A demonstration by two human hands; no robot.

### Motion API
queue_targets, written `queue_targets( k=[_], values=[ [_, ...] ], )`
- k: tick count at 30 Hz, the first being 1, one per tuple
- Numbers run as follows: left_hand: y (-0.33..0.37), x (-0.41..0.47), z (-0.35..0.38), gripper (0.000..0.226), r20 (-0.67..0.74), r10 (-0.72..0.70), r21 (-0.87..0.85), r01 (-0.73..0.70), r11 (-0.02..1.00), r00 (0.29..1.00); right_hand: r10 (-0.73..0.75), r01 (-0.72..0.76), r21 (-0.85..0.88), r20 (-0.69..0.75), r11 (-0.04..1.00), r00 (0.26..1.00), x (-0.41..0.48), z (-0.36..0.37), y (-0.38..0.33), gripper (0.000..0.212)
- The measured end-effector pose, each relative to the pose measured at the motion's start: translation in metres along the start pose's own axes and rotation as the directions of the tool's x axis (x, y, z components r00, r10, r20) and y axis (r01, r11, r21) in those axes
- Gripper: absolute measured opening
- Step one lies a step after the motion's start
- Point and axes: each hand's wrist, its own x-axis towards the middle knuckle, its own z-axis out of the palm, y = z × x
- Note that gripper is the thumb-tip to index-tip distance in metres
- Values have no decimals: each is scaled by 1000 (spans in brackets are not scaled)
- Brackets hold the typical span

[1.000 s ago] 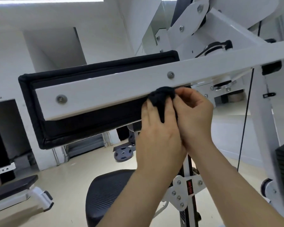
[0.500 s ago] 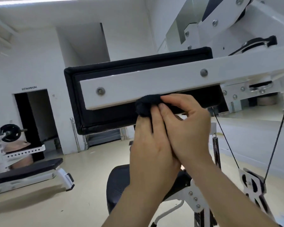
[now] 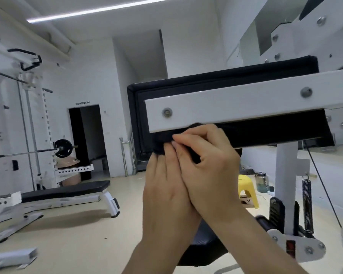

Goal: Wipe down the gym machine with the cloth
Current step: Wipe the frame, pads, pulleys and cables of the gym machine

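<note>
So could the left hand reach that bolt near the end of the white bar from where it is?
Probably yes. The left hand presses the cloth just under the white bar, almost directly below the bolt, and nothing covers that face. The right hand, beside it, is also below the bar.
</note>
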Motion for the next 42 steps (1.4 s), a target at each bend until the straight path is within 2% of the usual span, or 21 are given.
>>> queue_targets(
  k=[3, 4, 6, 8, 10, 12, 14, 17, 19, 20, 22, 23, 26, 29, 31, 33, 35, 38, 40, 42],
  values=[
    [24, 6, 12, 49, -133, 80, 41, -75, 996, 988, -70, 69, -134, -2, 989, 998, 6, -20, 23, 8],
    [29, 9, 15, 50, -168, 101, 53, -94, 994, 981, -51, 46, -183, -21, 982, 998, 7, -25, 32, 10],
    [36, 11, 15, 58, -150, 106, 31, -103, 994, 983, 46, -62, -235, -71, 970, 996, 8, -35, 45, 17],
    [37, 11, 7, 64, -117, 112, -28, -116, 993, 987, 131, -152, -215, -108, 965, 986, 4, -39, 46, 23],
    [25, 8, -1, 63, -153, 116, -108, -134, 985, 981, 184, -198, -133, -112, 971, 977, -2, -29, 35, 27],
    [6, 5, -9, 61, -207, 77, -205, -120, 971, 975, 171, -179, -87, -96, 980, 981, -7, -12, 17, 29],
    [-15, 1, -14, 61, -246, -3, -332, -81, 940, 969, 106, -115, -111, -83, 987, 991, -10, 3, 6, 26],
    [-25, -2, -24, 65, -175, -76, -517, -26, 855, 982, 49, -65, -175, -96, 982, 994, -12, 6, 0, 17],
    [-19, 4, -33, 65, -56, -43, -568, 3, 823, 997, 170, -186, -179, -100, 966, 980, -8, -5, -3, 13],
    [-12, 6, -38, 66, 46, -3, -579, 29, 815, 999, 289, -302, -162, -98, 939, 952, -4, -13, -7, 12],
    [4, 15, -50, 69, 269, 48, -598, 128, 791, 962, 509, -522, -123, -123, 844, 852, 10, -28, -17, 12],
    [12, 19, -54, 72, 386, 46, -604, 215, 767, 922, 599, -614, -109, -145, 781, 788, 18, -34, -20, 16],
    [27, 31, -75, 83, 684, 36, -559, 491, 668, 729, 782, -799, -83, -169, 596, 601, 38, -38, -35, 32],
    [22, 51, -104, 88, 800, 55, -497, 608, 620, 598, 919, -947, -77, -226, 313, 322, 58, -30, -55, 26],
    [10, 65, -129, 94, 847, 53, -440, 642, 628, 529, 956, -982, -89, -229, 166, 182, 73, -23, -75, 27],
    [-5, 78, -156, 101, 883, 43, -385, 668, 636, 468, 971, -978, -186, -199, 95, 132, 91, -14, -99, 33],
    [-18, 92, -183, 104, 903, 38, -346, 671, 656, 428, 979, -958, -268, -146, 99, 142, 113, -3, -123, 34],
    [-40, 122, -209, 101, 875, 5, -374, 669, 643, 485, 981, -943, -292, -60, 158, 183, 151, 14, -146, 22],
    [-56, 147, -215, 91, 850, -37, -400, 690, 602, 525, 992, -964, -236, 5, 121, 123, 175, 25, -154, 15],
    [-74, 172, -218, 74, 871, -104, -388, 800, 458, 481, 997, -979, -197, 69, 44, 31, 197, 33, -158, 15]
  ],
)
